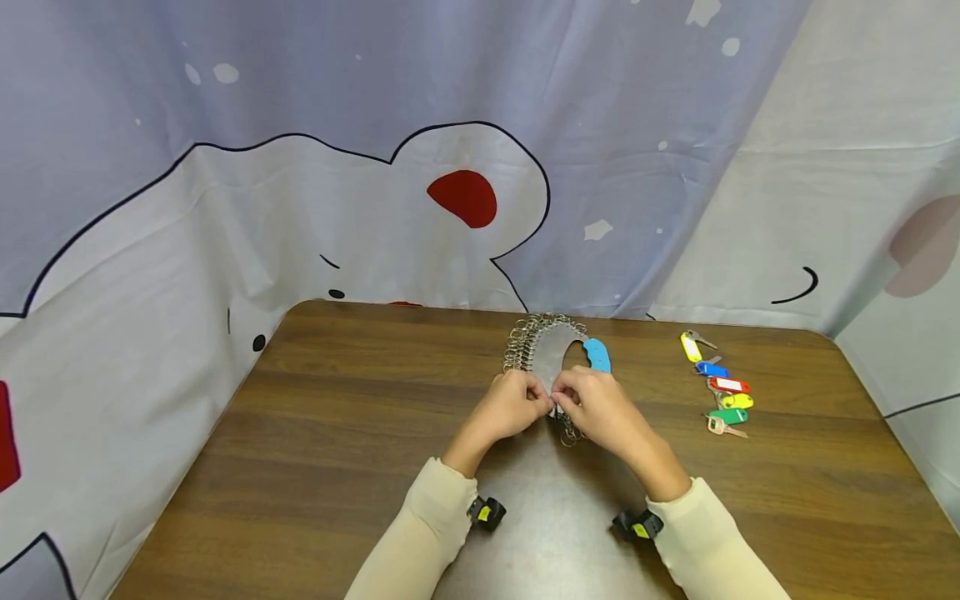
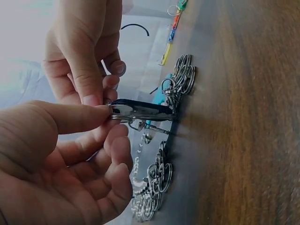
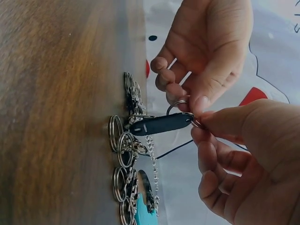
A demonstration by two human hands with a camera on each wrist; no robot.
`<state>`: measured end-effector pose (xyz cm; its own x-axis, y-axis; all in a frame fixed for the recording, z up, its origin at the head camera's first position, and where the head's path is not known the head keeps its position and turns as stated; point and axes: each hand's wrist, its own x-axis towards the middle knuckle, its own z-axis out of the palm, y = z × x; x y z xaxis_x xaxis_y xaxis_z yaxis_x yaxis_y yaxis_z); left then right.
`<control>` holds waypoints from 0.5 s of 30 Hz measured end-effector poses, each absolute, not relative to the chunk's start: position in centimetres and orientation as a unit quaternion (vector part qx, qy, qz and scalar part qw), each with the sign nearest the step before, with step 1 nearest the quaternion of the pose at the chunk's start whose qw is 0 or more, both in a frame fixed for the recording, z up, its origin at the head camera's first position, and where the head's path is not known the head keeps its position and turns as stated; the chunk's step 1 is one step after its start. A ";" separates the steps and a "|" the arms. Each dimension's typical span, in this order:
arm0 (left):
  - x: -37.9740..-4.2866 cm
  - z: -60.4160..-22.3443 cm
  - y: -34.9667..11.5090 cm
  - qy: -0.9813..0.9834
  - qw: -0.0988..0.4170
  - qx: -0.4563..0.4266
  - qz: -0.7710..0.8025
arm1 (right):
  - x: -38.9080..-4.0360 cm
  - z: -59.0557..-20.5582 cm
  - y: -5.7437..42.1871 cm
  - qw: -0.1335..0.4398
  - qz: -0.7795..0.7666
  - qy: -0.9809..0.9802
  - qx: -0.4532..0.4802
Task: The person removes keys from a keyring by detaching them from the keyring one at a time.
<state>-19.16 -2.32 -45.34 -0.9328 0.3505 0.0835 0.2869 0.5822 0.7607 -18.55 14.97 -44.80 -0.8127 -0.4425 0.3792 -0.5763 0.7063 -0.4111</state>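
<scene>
A curved metal plate (image 1: 552, 344) with a blue handle (image 1: 598, 356) lies near the table's far edge, its outer edge lined with many metal split rings (image 1: 519, 342). At its near end both hands meet over a black key tag (image 3: 161, 124). My left hand (image 1: 512, 405) pinches a split ring (image 3: 174, 106) at the tag's upper end. My right hand (image 1: 597, 408) pinches the small ring (image 3: 197, 123) of the tag between thumb and forefinger. The fingertips partly hide where the rings meet. Clasps and rings (image 2: 180, 77) hang close about the tag.
On the table's right side lie several keys with tags: a yellow tag (image 1: 691, 347), a blue tag (image 1: 712, 369), a red tag (image 1: 729, 384), another yellow tag (image 1: 738, 401) and a green tag (image 1: 731, 416). A printed curtain (image 1: 360, 217) hangs behind the wooden table (image 1: 337, 467).
</scene>
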 end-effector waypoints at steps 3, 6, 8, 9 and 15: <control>-19.2 -45.3 -2.3 0.888 0.034 0.185 0.420 | -18.5 -44.7 15.0 0.128 0.259 -0.918 0.270; -19.1 -45.2 -2.3 0.886 0.035 0.188 0.423 | -18.5 -44.6 15.0 0.125 0.255 -0.923 0.261; -19.1 -45.2 -2.3 0.886 0.038 0.187 0.424 | -18.5 -44.6 15.0 0.122 0.254 -0.923 0.263; -19.1 -45.3 -2.3 0.885 0.041 0.184 0.426 | -18.5 -44.6 15.0 0.121 0.254 -0.922 0.266; -19.2 -45.5 -2.2 0.883 0.047 0.177 0.432 | -18.5 -44.6 15.0 0.119 0.255 -0.920 0.273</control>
